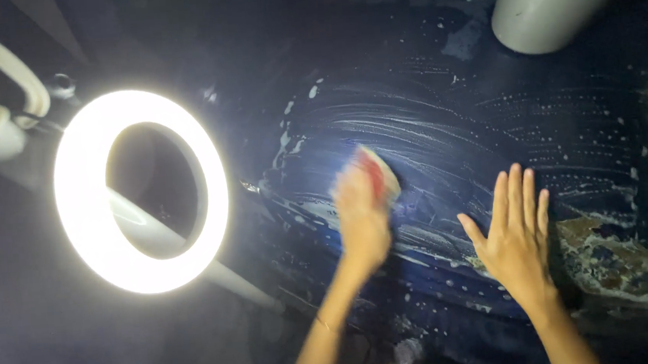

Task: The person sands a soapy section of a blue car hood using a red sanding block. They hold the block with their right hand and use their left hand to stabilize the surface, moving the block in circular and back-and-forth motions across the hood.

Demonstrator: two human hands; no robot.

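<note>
The left hand (362, 217) is closed around a blurred red-and-yellow sponge (377, 174), pressing it on the soapy dark blue panel (441, 120). The right hand (516, 237) lies open, fingers spread, flat on the panel. A glowing ring light (141, 191) stands left, a white bucket (547, 7) upper right.

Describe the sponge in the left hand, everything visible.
The sponge is a small pad, pale yellow with a red patch, motion-blurred so its edges and texture are unclear. The left hand grips it from below and presses it onto the dark blue soapy surface, amid curved white suds streaks. Only its upper part shows past the fingers. The right hand lies flat nearby, apart from it.
</note>
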